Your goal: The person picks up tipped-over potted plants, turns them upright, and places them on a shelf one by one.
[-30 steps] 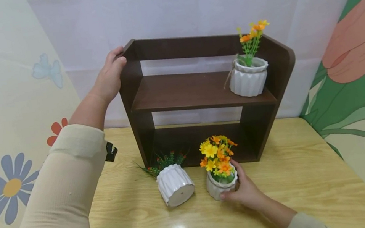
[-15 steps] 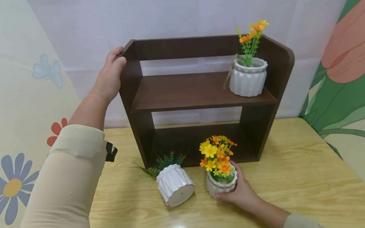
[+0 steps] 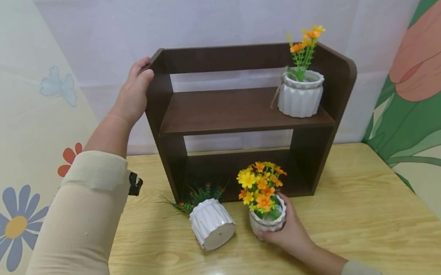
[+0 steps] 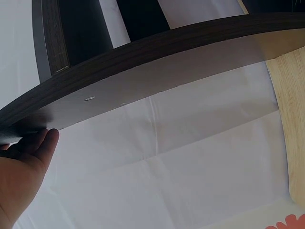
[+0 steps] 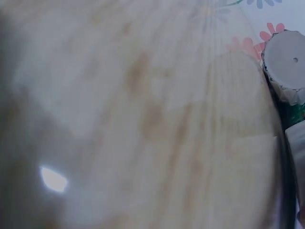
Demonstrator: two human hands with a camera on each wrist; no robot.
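Note:
In the head view my left hand holds the upper left side panel of a dark brown two-tier shelf. The left wrist view shows the fingers at the panel's outer face. Low in the middle, my right hand grips a white ribbed flowerpot of yellow and orange artificial flowers, its thumb at the near side. Left of it a second white pot lies on its side, base facing me, with greenery and small red flowers. In the right wrist view this pot's base shows.
A third white pot with orange flowers stands upright on the upper tier, at the right. The shelf stands on a wood-grain table. Behind is a white cloth backdrop. A small black object shows beside my left sleeve.
My right thumb has slid leftward round the front of the gripped flowerpot. Its flowers now lean slightly more to the left. The left hand and the shelf stay as they were.

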